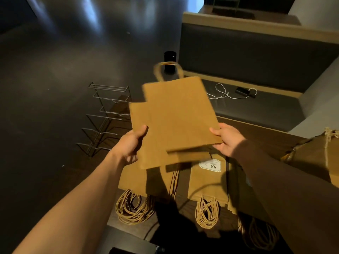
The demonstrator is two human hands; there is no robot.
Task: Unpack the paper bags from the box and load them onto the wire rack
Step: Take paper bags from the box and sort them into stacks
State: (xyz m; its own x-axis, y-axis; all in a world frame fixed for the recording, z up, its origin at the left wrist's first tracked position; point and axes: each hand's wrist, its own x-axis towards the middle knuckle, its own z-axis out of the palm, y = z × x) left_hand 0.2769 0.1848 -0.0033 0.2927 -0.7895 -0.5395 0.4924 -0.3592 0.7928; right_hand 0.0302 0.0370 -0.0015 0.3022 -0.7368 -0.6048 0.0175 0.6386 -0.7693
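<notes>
I hold a flat brown paper bag [176, 116] in the air, its twine handles pointing away from me. My left hand [131, 143] grips its left edge with the thumb on top. At the bag's near right corner my right hand [226, 138] grips it, thumb on top too. Below lie stacks of flat paper bags [207, 180] on a dark table, their handles [206, 211] hanging over the near edge. The wire rack [106, 116] stands on the floor to the left, its tiers bare. A cardboard box [315, 158] tied with twine sits at the right.
A grey bench seat [266, 110] lies beyond the table, with a white cable [225, 94] and a small dark device [244, 91] on it. A black cylinder [169, 60] stands on the floor behind the held bag. Dark glossy floor stretches out to the left.
</notes>
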